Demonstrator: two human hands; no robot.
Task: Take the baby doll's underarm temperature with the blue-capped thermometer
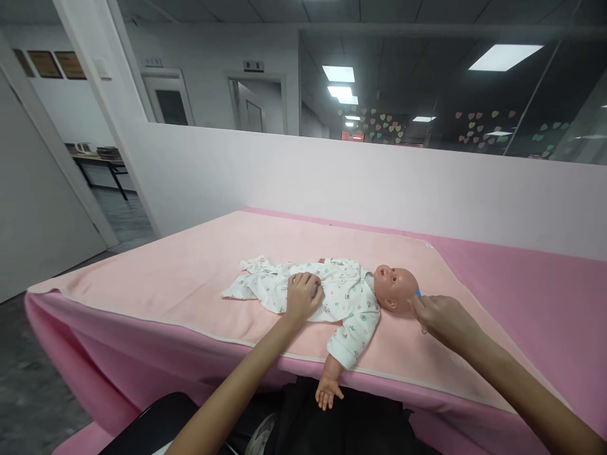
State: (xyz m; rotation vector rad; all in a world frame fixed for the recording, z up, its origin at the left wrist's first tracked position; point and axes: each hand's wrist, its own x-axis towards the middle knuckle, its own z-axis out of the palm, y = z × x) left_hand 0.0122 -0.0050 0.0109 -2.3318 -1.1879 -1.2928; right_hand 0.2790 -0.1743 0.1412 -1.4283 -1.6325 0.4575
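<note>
A baby doll [396,287] lies on its back, head to the right, in a white patterned sleepsuit [346,287]. One doll arm hangs over the near table edge. My left hand [303,296] rests on the doll's belly with the fingers curled; a bit of something greyish shows by the fingers, too small to name. Beside the top of the doll's head, my right hand [439,318] is closed in a pinch on a small thing with a blue tip [418,293]. Most of that thing is hidden by the fingers.
A peach blanket [190,278] covers the table over a pink cloth [531,297] that hangs down in front. Behind stands a white low wall [332,177] with glass above. A black chair [156,423] is at the near left, and a doorway opens farther left.
</note>
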